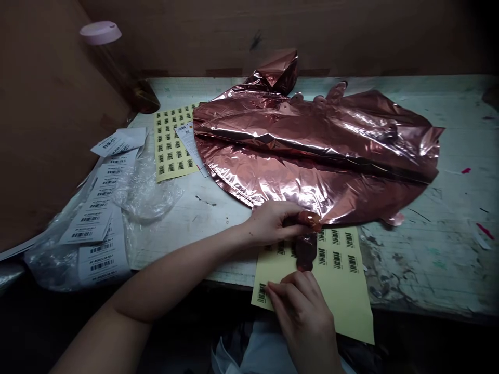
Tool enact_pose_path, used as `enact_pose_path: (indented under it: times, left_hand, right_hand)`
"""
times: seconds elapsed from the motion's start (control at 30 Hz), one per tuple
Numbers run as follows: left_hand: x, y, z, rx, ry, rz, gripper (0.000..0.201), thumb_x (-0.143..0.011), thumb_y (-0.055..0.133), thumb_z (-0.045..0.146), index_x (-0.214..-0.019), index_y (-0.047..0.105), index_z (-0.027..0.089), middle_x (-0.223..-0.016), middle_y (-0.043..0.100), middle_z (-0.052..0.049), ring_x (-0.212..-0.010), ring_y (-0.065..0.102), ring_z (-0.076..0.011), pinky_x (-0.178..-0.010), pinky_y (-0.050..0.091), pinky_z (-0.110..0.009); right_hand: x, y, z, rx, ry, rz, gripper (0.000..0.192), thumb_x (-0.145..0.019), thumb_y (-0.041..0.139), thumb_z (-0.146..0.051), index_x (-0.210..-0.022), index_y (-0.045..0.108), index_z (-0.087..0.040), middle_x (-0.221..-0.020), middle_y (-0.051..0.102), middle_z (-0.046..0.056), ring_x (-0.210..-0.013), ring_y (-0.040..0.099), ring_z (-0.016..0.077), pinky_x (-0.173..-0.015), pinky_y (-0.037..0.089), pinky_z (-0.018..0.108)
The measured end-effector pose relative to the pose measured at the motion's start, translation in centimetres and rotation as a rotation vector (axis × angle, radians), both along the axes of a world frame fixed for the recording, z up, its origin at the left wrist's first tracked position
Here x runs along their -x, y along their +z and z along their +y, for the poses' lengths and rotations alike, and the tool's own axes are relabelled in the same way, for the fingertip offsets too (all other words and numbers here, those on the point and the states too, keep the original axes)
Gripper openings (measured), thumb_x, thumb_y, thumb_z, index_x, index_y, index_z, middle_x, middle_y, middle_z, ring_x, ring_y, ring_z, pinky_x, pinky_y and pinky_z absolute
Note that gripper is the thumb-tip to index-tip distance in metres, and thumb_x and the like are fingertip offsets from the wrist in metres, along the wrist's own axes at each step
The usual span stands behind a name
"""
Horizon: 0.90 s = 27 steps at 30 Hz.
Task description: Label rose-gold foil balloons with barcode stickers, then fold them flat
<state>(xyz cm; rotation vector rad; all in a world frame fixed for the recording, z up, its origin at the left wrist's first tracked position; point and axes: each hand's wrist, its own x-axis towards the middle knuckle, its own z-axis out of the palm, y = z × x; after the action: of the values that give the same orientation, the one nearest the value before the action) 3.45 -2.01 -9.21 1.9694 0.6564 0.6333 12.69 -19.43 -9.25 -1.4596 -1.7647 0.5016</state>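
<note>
A large rose-gold foil balloon (pixel 265 171), flat and creased, lies across the table. My left hand (pixel 278 223) is closed on a small tab at its near edge, thumb and fingers pinching the foil. The balloon's narrow tail (pixel 306 252) hangs down from there over a yellow sheet of barcode stickers (pixel 343 301). My right hand (pixel 304 317) is on this sheet, its thumb and forefinger pinched at a barcode sticker (pixel 262 294) near the left edge. Whether that sticker has lifted is unclear. The sheet's lower part sticks out past the table's front edge.
Another yellow sticker sheet (pixel 166 156) lies left of the balloon, with a white printed card (pixel 189 140) on it. White label strips (pixel 91 218) and clear plastic bags (pixel 146 195) lie farther left. A pink-lidded bottle (pixel 117 67) stands by the cardboard walls (pixel 187 36).
</note>
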Motion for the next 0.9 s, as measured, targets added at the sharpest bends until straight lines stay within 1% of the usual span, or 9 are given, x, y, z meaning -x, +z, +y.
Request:
enact_pose_path:
  times: [0.17,0.27,0.37,0.47,0.57,0.63,0.73,0.9]
  left_hand:
    - [0.0,0.0,0.0,-0.010,0.000,-0.022,0.015,-0.086,0.070,0.026,-0.097,0.071,0.016,-0.090,0.074,-0.004,-0.087,0.068,-0.0156,-0.074,0.050,-0.023]
    - [-0.1,-0.1,0.0,0.002,0.001,-0.003,0.016,-0.086,0.070,0.027,-0.098,0.071,0.017,-0.091,0.074,-0.003,-0.087,0.068,-0.0156,-0.075,0.050,-0.023]
    - [-0.1,0.0,-0.1,0.009,0.001,0.007,0.015,-0.086,0.070,0.027,-0.097,0.071,0.016,-0.090,0.073,-0.003,-0.085,0.067,-0.0152,-0.074,0.049,-0.023]
    - [-0.1,0.1,-0.1,0.004,0.010,-0.007,0.014,-0.086,0.070,0.026,-0.095,0.071,0.016,-0.086,0.073,-0.003,-0.082,0.067,-0.0148,-0.072,0.049,-0.023]
    - [-0.1,0.1,-0.2,0.004,0.004,-0.019,0.014,-0.085,0.070,0.025,-0.096,0.072,0.016,-0.087,0.073,-0.003,-0.083,0.067,-0.0148,-0.072,0.048,-0.023]
    - [-0.1,0.1,-0.2,0.006,0.007,-0.017,0.014,-0.085,0.070,0.025,-0.096,0.072,0.016,-0.088,0.073,-0.003,-0.084,0.067,-0.0150,-0.073,0.048,-0.023]
    - [-0.1,0.2,-0.1,-0.001,0.007,-0.008,0.014,-0.086,0.070,0.026,-0.096,0.072,0.017,-0.090,0.073,-0.003,-0.087,0.067,-0.0153,-0.074,0.048,-0.023]
    - [0.0,0.3,0.0,-0.014,-0.014,-0.006,0.014,-0.086,0.070,0.026,-0.096,0.071,0.016,-0.091,0.074,-0.003,-0.087,0.067,-0.0156,-0.073,0.048,-0.023]
  right_hand:
    - [0.0,-0.2,0.1,0.029,-0.018,0.006,0.016,-0.092,0.057,-0.006,-0.082,0.055,-0.018,-0.076,0.050,0.002,-0.074,0.047,0.0173,-0.079,0.042,0.036]
    - [-0.1,-0.5,-0.2,0.013,-0.022,-0.024,0.010,-0.091,0.060,-0.007,-0.089,0.058,-0.017,-0.081,0.051,0.004,-0.077,0.048,0.0175,-0.076,0.042,0.034]
    - [-0.1,-0.6,-0.6,-0.008,-0.009,-0.060,0.011,-0.090,0.061,-0.006,-0.095,0.059,-0.016,-0.084,0.051,0.005,-0.079,0.047,0.0176,-0.074,0.042,0.032]
    - [0.0,-0.5,-0.6,-0.011,-0.009,-0.042,0.012,-0.091,0.060,-0.005,-0.091,0.058,-0.017,-0.081,0.050,0.004,-0.079,0.046,0.0177,-0.074,0.042,0.033]
    - [0.0,-0.4,-0.5,-0.009,-0.032,-0.011,0.012,-0.091,0.059,-0.006,-0.088,0.058,-0.017,-0.081,0.051,0.004,-0.079,0.046,0.0180,-0.073,0.042,0.033]
    - [0.1,-0.5,-0.6,-0.015,-0.042,-0.025,0.010,-0.091,0.060,-0.006,-0.095,0.059,-0.016,-0.084,0.052,0.005,-0.081,0.047,0.0185,-0.073,0.043,0.033]
    - [0.2,-0.7,-1.0,-0.032,-0.022,-0.079,0.016,-0.090,0.061,-0.005,-0.103,0.059,-0.014,-0.087,0.053,0.007,-0.082,0.047,0.0189,-0.072,0.043,0.034]
    - [0.4,-0.9,-1.2,-0.019,-0.027,-0.082,0.014,-0.090,0.061,-0.004,-0.097,0.058,-0.016,-0.083,0.052,0.006,-0.079,0.045,0.0188,-0.070,0.041,0.034]
